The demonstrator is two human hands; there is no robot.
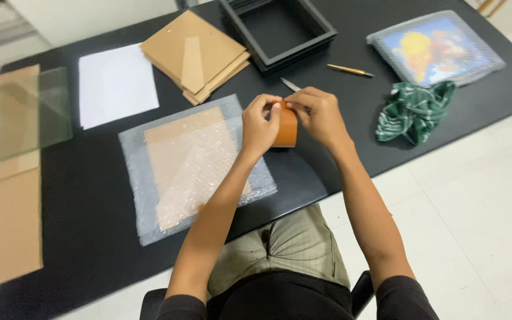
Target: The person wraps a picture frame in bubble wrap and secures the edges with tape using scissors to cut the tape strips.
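Your left hand (260, 125) and right hand (318, 112) both gripped the brown tape roll (286, 129) just above centre frame, standing on edge; the bubble-wrapped board (191, 163) lay to its left.

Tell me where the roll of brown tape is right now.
In the head view the roll of brown tape sits mid-table, held between the left hand and right hand, just right of the bubble-wrapped board.

Bare black bench (90, 195) lies open left of the bubble-wrapped board (191, 163) and right of the hands, toward the green cloth (416, 109). Behind, stacked black frames (277, 29), cardboard sheets (200, 53), a blade (290, 85) and a pen (349, 70) block reach.
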